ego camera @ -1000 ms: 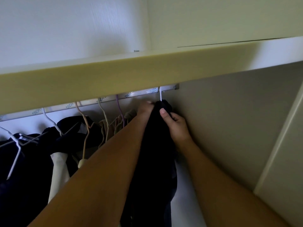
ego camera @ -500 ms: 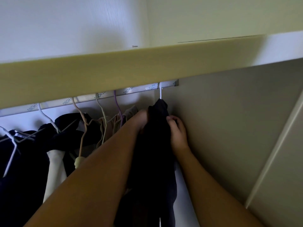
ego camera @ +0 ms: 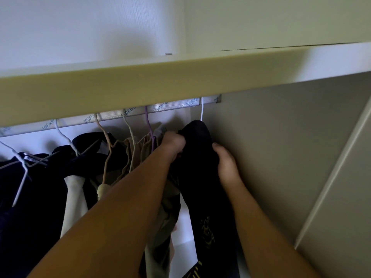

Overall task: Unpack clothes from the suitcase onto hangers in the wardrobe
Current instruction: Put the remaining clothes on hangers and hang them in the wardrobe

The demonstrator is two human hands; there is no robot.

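A black garment (ego camera: pixel 202 177) with a yellow print low down hangs from a white hanger (ego camera: pixel 201 111) hooked at the right end of the silver wardrobe rail (ego camera: pixel 170 106). My left hand (ego camera: pixel 173 144) grips the garment's left shoulder just below the hook. My right hand (ego camera: pixel 225 161) holds its right side, close to the wardrobe's side wall. The suitcase is out of view.
Several other hangers with dark, beige and cream clothes (ego camera: pixel 76 167) fill the rail to the left. A thick shelf (ego camera: pixel 180 77) overhangs the rail. The wardrobe side wall (ego camera: pixel 281 157) stands right beside my right hand.
Both hands have slid down from the top of the garment to its shoulders. The garment now hangs lower and straighter on the white hanger.
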